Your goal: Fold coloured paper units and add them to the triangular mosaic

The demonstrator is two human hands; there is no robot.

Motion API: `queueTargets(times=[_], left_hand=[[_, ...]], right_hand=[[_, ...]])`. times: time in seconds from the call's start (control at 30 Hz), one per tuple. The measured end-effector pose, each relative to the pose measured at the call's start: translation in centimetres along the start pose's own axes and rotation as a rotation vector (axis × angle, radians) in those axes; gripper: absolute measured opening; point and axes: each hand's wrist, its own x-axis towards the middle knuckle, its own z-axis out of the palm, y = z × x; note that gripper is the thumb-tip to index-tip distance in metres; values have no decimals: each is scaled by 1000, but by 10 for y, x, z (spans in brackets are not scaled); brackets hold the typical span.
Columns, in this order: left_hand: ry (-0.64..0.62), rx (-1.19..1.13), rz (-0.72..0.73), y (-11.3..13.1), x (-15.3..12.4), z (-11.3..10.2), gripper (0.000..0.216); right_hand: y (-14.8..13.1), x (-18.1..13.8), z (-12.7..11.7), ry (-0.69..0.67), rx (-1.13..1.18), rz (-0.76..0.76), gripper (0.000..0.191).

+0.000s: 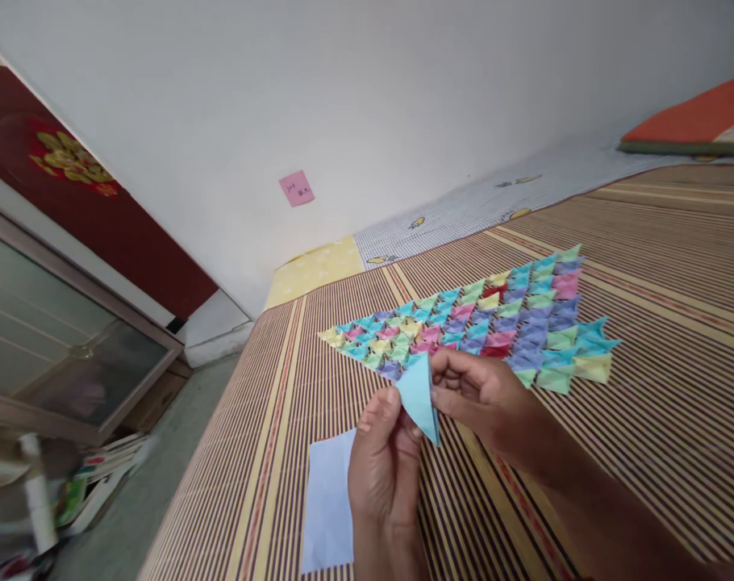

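Observation:
A light-blue folded paper triangle (416, 393) is held up between my two hands. My left hand (382, 444) pinches its left corner, thumb in front and fingers behind. On the other side, my right hand (479, 391) grips the long folded edge between thumb and fingers. Just beyond my hands lie rows of small folded paper pieces (485, 323) in blue, green, pink, yellow, purple and red, arranged in a large triangular shape. A pale-blue paper sheet (329, 504) rests left of my left wrist, partly hidden by that hand.
Everything lies on a striped bamboo mat (252, 452) whose left edge drops to a grey floor (179, 452). Behind stands a white wall (403, 97) with a pink note (296, 188). Folded orange bedding (694, 117) sits far right; a glass-paned door (58, 323) stands left.

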Motion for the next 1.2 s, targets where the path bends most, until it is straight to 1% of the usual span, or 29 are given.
queueTargets(times=[0.07,0.17,0.23,0.33,0.4,0.5,0.6,0.73,0.93,1.03,1.2], left_hand=[[17,83,93,-1,-3,0,23],[13,231,214,-1,-7,3,27],[36,359,305,-2,-10,6,27],[149,551,476,-5,-17,13,28],[156,646,542,-7,-22,17,28],[63,749,494,-9,-28,23,27],[31,779,462,-9,-29,24,19],[57,863,521,-5,-25,20,7],[119,978,578,-5,-25,13,14],[139,973,591,-8,-25,13,10],[196,938,632,-8,-24,12,6]], right_hand=[[-1,-1,3,42,-66,-39,6],[-5,-3,8,65,-166,-102,12],[-7,-4,11,91,-222,-152,14],[-6,-3,14,203,-321,-227,14],[-4,-3,14,273,-371,-246,13],[0,-3,12,320,-433,-260,15],[2,-3,10,292,-486,-293,18],[4,-2,11,223,-467,-318,23],[4,-1,11,205,-424,-356,29],[3,-2,11,214,-365,-350,26],[3,-4,11,233,-271,-281,17]])
